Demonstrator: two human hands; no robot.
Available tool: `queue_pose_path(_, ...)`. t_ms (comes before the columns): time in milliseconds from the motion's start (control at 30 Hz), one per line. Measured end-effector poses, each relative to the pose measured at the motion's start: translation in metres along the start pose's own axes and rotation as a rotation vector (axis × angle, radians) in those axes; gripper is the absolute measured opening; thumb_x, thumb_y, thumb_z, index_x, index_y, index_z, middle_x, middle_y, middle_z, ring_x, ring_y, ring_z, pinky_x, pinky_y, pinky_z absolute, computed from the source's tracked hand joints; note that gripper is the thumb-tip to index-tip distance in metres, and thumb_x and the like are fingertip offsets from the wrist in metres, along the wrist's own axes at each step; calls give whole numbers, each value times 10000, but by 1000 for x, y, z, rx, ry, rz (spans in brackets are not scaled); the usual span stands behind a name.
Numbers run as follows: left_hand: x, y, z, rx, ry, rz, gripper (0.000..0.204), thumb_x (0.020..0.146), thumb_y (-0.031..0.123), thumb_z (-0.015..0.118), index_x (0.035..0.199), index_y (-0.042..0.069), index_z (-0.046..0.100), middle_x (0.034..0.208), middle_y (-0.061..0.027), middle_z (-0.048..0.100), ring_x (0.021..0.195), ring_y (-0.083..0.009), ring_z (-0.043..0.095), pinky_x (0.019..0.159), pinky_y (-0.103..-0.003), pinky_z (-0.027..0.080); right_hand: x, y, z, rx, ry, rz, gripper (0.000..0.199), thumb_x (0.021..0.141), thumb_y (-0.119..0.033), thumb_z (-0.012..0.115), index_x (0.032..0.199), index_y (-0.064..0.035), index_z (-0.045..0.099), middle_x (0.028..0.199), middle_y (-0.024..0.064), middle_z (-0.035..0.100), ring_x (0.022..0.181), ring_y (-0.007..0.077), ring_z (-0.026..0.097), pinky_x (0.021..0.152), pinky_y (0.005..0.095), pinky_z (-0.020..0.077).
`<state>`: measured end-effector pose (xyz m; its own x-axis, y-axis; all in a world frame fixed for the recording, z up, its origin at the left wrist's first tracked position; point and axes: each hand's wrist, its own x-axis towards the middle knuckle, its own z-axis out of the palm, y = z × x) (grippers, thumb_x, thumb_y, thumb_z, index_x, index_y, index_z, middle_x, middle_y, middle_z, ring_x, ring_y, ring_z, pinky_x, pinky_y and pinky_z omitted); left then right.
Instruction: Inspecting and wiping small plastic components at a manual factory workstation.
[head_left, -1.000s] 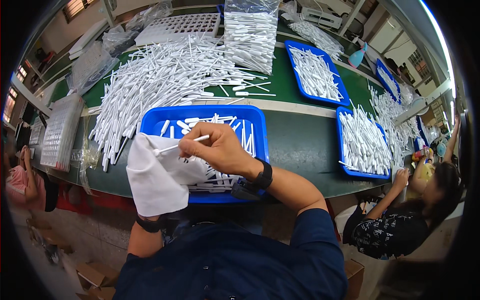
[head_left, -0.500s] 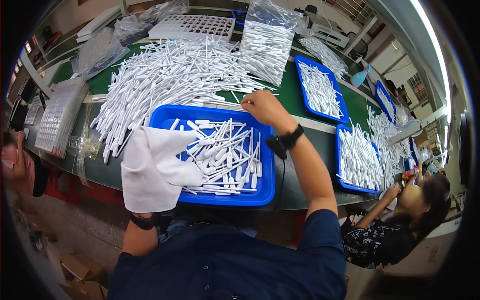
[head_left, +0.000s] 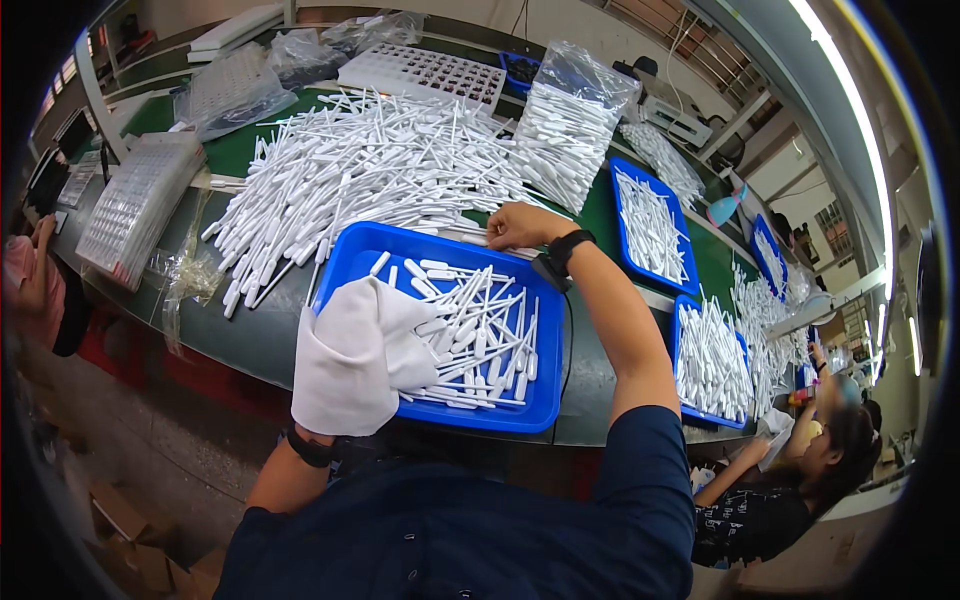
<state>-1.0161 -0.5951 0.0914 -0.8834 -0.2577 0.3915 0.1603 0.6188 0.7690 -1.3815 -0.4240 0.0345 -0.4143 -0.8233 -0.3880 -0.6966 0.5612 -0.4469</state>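
Note:
A white cloth [head_left: 345, 365] wraps my left hand [head_left: 316, 437] and hides its fingers; only the edge of the hand at the wrist shows. The cloth's loose end hangs over the left part of a blue tray [head_left: 540, 400]. Inside that tray lie many white plastic pipettes [head_left: 482, 335], pointing in mixed directions. Just beyond the tray's far right corner, my right hand [head_left: 522, 226] has its fingers bent and pinched together at the edge of a large pile of pipettes [head_left: 370, 165]. What sits between those fingertips is too small to make out.
A clear bag of pipettes [head_left: 570, 130] lies behind the pile. More blue trays [head_left: 625, 250] of pipettes stand to the right. At left are stacked clear plastic trays [head_left: 140, 205]; a white holed rack [head_left: 420, 78] is at the back. A co-worker [head_left: 760, 500] sits at right, another person [head_left: 35, 290] at far left.
The whole view has shifted, so the bench appears farther right and lower. My right hand has drawn slightly nearer the tray, its fingers now pointing down. The cloth-covered left hand remains over the tray's left side.

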Motion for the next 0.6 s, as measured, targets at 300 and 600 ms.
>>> queue_pose_path(300,-10,-15,14,281,-120,77,602,735,109,630,1297,-34,466,1222,-169,553,1132,-362,546,994,-521,332,-7,-6,6,-127,244,-60,239,738,-237,754,827,-17,721,834,137,728,730,272,680,681,370,529)
queue_pose_path(600,-12,-14,8,379,-157,119,610,765,119,599,1330,-47,439,1251,-172,541,1177,-384,522,1044,-567,285,-53,-71,-25,-240,522,-57,250,818,-209,723,894,25,676,844,130,708,725,267,672,696,345,531)
